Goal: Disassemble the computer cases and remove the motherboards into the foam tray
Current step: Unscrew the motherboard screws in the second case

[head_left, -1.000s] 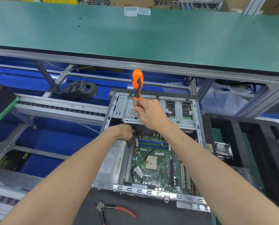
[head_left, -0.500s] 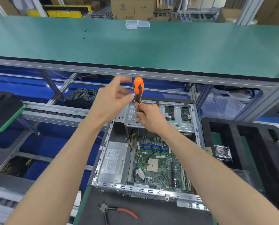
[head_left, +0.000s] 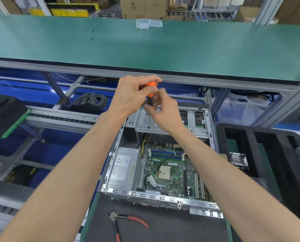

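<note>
1. The left hand (head_left: pixel 128 96) is wrapped over the top of the orange-handled screwdriver (head_left: pixel 150 92), fingers curled round the butt of the handle. This reads as a grip chosen for pressing down and turning at once.

2. The right hand (head_left: pixel 165 112) sits lower on the tool, its fingers (head_left: pixel 148 107) pinching the black part of the handle just above the shaft. It is blurred, so how tight the pinch is I cannot tell. Its job looks to be steadying the tip.

3. The screwdriver stands nearly upright over the metal drive cage (head_left: pixel 172 123) at the far end of the open computer case (head_left: pixel 111 172). Upright suits a screw in the cage's top plate; the tip itself is hidden.

4. The motherboard (head_left: pixel 170 170) is inside the case, flat on its floor, beside the power supply (head_left: pixel 123 168) on the left. The cage overhangs its far edge, which is likely why the cage gets attention first.

5. The case lies on its side on a dark mat (head_left: pixel 163 227) at the near edge of the desk, open face up for reaching in.

6. The black foam tray (head_left: pixel 250 145) waits just right of the case, a short carry for the board.

7. Red-handled cutters (head_left: pixel 124 222) lie on the mat near the front edge, within reach for cable ties.
</note>
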A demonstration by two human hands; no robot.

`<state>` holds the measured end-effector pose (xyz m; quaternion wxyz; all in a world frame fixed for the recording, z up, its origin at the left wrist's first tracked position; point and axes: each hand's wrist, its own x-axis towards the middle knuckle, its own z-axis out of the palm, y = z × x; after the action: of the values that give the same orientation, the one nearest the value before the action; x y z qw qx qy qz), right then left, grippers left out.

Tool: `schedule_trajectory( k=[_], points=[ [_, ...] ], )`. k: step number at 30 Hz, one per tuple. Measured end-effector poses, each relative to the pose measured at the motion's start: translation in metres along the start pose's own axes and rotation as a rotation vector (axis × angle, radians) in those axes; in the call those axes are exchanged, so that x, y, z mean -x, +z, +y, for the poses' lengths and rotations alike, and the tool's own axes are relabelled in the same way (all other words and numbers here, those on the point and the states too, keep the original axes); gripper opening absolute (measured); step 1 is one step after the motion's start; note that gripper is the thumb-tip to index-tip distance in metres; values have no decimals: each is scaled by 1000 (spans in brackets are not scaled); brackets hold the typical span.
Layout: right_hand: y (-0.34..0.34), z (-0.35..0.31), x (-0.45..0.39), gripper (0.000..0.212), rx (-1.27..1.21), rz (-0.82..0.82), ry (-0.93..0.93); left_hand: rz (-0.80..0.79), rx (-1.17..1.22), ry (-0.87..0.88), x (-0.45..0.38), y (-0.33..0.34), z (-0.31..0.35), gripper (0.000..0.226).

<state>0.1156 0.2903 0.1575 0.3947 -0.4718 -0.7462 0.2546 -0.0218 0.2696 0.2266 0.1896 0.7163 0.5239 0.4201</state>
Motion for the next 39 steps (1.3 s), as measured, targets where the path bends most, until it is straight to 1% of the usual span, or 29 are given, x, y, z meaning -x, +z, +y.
schedule_trajectory(
  k=[2, 3, 6, 8, 10, 11, 15, 16, 18, 20, 23, 25, 27, 29, 31, 33, 34, 35, 37, 39],
  points=[
    [-2, -17, -6, 45, -83, 109, -16, 50, -28, -3, 2, 1, 5, 21],
    [-3, -23, -9, 45, -80, 142, -18, 79, -55, -11, 2, 3, 6, 23],
    [-5, -29, -6, 33, -78, 225, 10, 179, -123, -40, 2, 10, 9, 21],
    [-5, -27, -3, 24, -91, 205, 20, 214, -215, -23, 4, 13, 11, 26],
    [-7, -24, -2, 16, -85, 159, -7, 195, -280, 8, 8, 10, 11, 26],
    [-9, -24, -2, 13, -76, 132, -27, 163, -271, 24, 10, 7, 11, 26],
    [-15, -26, -4, 6, -129, -19, -87, 12, -115, 72, 10, -8, 8, 40],
    [-15, -27, -4, 5, -133, -44, -89, 4, -113, 73, 9, -10, 8, 40],
    [-14, -25, -5, 6, -150, -80, -68, 39, -125, 59, 7, -9, 9, 34],
    [-12, -24, -3, 15, -170, -66, -32, 93, -106, 21, 6, -7, 10, 31],
    [-5, -22, 2, 34, -122, 72, 62, 159, -107, -29, 5, 1, 11, 31],
    [-2, -23, 3, 32, -59, 140, 80, 199, -165, -20, 4, 7, 12, 31],
    [1, -22, 1, 18, -50, 116, 63, 222, -241, -31, 2, 10, 13, 33],
    [2, -21, -1, 20, -26, 70, 46, 188, -261, -62, 0, 7, 14, 29],
    [2, -21, 0, 15, -21, 14, 30, 77, -160, -18, 0, 0, 14, 23],
    [1, -22, 0, 4, -60, -30, 16, -53, -72, 10, 1, -9, 15, 39],
    [-1, -21, -1, 1, -81, -47, 17, -90, -68, 3, 0, -12, 14, 46],
    [-4, -22, -1, 3, -101, -68, 22, -101, -82, -10, -1, -14, 13, 48],
    [-7, -21, -1, 8, -138, -106, 38, -84, -108, -25, -3, -15, 11, 42],
    [-9, -22, 0, 16, -121, -75, 44, -59, -126, -4, -4, -13, 10, 33]
  ],
)
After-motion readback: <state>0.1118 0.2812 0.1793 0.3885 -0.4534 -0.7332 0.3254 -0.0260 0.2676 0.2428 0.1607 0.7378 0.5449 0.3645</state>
